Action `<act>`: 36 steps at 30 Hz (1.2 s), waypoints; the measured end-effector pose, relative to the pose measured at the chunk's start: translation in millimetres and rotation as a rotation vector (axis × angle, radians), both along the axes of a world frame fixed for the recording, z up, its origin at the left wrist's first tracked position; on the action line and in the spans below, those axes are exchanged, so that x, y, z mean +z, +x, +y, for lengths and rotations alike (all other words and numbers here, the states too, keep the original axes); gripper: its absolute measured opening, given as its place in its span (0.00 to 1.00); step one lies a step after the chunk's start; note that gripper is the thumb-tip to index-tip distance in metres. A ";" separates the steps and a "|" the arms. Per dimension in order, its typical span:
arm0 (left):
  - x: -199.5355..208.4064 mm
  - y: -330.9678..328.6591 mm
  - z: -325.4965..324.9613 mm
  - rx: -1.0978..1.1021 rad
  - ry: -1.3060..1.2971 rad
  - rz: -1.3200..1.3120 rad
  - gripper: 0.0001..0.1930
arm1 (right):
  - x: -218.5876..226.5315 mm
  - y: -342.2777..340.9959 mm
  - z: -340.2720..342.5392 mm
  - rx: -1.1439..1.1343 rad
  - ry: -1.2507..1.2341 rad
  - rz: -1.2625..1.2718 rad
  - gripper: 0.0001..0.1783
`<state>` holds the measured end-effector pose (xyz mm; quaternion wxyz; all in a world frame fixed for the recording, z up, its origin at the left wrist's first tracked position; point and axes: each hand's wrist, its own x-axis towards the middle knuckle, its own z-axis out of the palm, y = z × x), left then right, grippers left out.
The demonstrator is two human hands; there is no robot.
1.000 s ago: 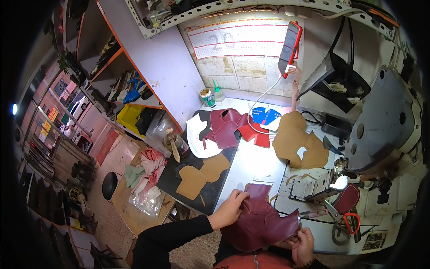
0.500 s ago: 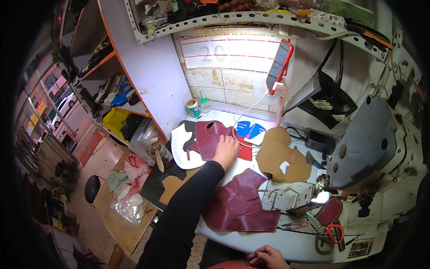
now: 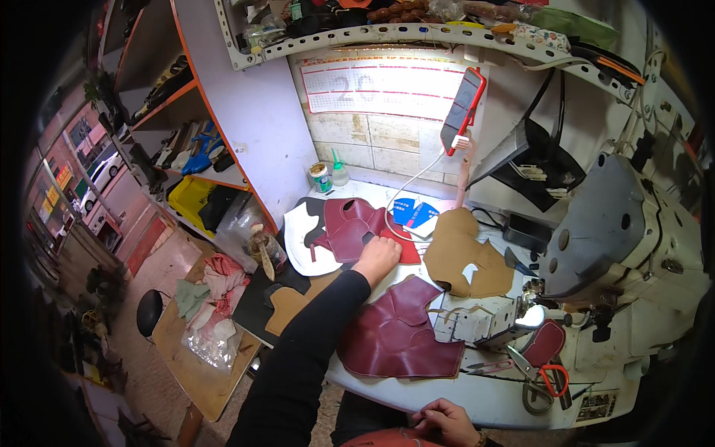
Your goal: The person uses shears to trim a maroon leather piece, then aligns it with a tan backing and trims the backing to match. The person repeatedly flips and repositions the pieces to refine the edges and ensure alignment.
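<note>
My left hand (image 3: 377,259) reaches across the white table and rests at the lower right edge of a maroon leather piece (image 3: 344,232). Its fingers are curled down; what they pinch, if anything, is hidden beneath them. By them is a small dark patch, and a red piece (image 3: 408,252) lies just to their right. Nearer me, a larger stitched maroon leather piece (image 3: 395,335) lies flat, untouched. At the bottom edge, above my lap, my right hand (image 3: 447,422) is closed with thumb and fingers together; I cannot make out anything in it.
A grey sewing machine (image 3: 596,231) fills the right side. Orange-handled scissors (image 3: 553,380) lie before it. Brown pieces (image 3: 462,249) and blue cards (image 3: 417,214) lie mid-table. A phone (image 3: 463,112) stands on a holder. A jar with a brush (image 3: 266,249) is at the left.
My left hand has shifted slightly down and right, its fingers more curled, uncovering the dark patch. My right hand has risen a little. The whole view has tilted slightly.
</note>
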<state>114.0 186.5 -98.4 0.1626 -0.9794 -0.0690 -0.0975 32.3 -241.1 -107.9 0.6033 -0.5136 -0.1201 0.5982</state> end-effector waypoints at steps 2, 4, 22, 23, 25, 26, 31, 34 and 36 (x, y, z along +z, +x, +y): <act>-0.6 8.0 -6.4 0.046 0.021 0.021 0.07 | 4.0 1.3 -4.1 -0.021 0.017 -0.012 0.07; 11.6 4.5 -10.1 0.205 -0.186 -0.208 0.06 | 8.7 4.8 -9.6 -0.040 -0.015 -0.038 0.07; 12.3 -162.3 -263.0 -0.087 -1.042 -0.265 0.25 | 32.8 45.6 -10.8 -0.543 0.133 -0.048 0.15; 9.4 -156.1 -259.0 -0.060 -0.861 -0.298 0.27 | 32.5 49.5 -16.6 -0.558 0.095 -0.071 0.15; 2.1 -146.2 -253.5 0.005 -0.687 -0.282 0.26 | 31.5 56.6 -28.3 -0.558 0.100 -0.035 0.15; -0.3 -145.9 -250.5 -0.004 -0.612 -0.274 0.24 | 29.7 60.0 -32.3 -0.549 0.078 -0.033 0.15; -6.8 -159.2 -229.4 0.003 -0.360 -0.293 0.19 | 17.2 69.7 -46.5 -0.512 -0.008 0.014 0.16; -8.2 -168.7 -217.3 0.001 -0.471 -0.253 0.21 | 11.6 73.2 -48.6 -0.439 -0.010 -0.035 0.15; -10.7 -174.4 -211.3 -0.059 -0.467 -0.281 0.19 | 9.6 74.4 -49.9 -0.389 -0.045 -0.103 0.14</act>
